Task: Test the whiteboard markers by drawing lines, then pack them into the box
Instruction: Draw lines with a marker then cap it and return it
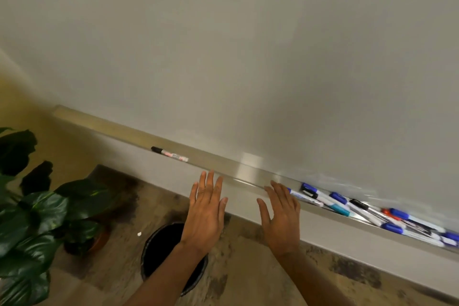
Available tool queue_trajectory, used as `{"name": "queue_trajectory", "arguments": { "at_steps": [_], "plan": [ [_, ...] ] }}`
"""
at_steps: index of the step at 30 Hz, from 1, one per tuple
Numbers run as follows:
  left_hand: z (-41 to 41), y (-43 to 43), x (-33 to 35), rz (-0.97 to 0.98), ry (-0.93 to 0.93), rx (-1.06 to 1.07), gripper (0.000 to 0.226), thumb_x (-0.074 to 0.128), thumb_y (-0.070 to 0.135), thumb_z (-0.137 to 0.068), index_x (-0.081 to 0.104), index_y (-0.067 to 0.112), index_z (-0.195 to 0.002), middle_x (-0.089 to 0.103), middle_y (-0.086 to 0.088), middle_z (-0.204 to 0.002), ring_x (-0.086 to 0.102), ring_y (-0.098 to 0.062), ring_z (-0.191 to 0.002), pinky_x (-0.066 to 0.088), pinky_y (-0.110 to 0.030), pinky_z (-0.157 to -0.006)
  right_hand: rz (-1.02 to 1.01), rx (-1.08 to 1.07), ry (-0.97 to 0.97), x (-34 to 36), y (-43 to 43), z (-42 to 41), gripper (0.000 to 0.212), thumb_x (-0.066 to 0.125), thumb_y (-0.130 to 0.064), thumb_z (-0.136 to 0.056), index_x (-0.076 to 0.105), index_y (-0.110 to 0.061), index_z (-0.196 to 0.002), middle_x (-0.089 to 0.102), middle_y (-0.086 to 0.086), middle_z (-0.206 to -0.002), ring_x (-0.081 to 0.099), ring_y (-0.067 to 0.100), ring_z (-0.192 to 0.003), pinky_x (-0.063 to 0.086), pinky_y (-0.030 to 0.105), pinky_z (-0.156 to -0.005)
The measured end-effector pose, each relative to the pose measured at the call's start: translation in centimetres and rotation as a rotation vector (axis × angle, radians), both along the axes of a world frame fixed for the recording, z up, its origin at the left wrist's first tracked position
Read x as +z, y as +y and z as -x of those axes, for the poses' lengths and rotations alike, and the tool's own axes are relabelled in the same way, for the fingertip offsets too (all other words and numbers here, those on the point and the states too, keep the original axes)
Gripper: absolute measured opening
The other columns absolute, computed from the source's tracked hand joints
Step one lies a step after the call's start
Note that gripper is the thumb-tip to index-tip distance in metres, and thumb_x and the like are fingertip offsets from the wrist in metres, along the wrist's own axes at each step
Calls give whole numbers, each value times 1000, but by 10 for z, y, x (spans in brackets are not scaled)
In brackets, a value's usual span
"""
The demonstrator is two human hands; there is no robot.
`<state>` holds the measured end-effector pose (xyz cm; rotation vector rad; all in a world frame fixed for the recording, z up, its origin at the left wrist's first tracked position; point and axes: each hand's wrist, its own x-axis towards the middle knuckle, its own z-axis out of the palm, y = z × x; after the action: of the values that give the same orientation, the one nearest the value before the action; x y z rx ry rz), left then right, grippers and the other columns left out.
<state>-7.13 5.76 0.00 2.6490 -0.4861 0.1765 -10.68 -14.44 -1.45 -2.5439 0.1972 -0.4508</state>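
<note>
Hovering side by side below the whiteboard (248, 57), both grips are released: fingers straight and a little spread, backs toward the camera, nothing held. The left grip (205, 216) has its fingertips up by the front edge of the marker tray (119, 129), the long ledge along the board's bottom edge; I cannot tell whether they touch it. The right grip (283, 221) reaches the same front edge just beside the left end of the pile of markers (372, 213), heaped in the tray's right stretch — mostly blue caps, with black, teal and one red. A single black-capped marker (170, 154) lies alone in the tray, well left of both grips. On the mottled floor (248, 276) stand a dark round bin (161, 248) under the left wrist and a leafy plant (37, 206) in a brown pot (99, 241).
</note>
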Motion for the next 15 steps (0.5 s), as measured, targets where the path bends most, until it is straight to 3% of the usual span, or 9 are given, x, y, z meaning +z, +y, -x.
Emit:
{"name": "queue_trajectory", "arguments": {
  "at_steps": [8,15],
  "plan": [
    [-20,-66,-10,-65,55,-84,57,16,40,-111,16,15,-163,6,-8,-171,-2,-22,-159,10,-48,-127,-22,-107,125,-6,-68,-21,38,57,-22,-98,56,-13,-134,54,6,-142,45,25,-135,28,37,-112],
    [-30,-103,-26,-118,124,-112,64,-1,49,-109,10,18,-164,1,-4,-172,-7,-19,-158,9,-47,-129,153,-27,164,-22,-91,-39,47,83,-4,-73,67,-7,-117,69,13,-117,64,32,-112,39,37,-100]
  ]
}}
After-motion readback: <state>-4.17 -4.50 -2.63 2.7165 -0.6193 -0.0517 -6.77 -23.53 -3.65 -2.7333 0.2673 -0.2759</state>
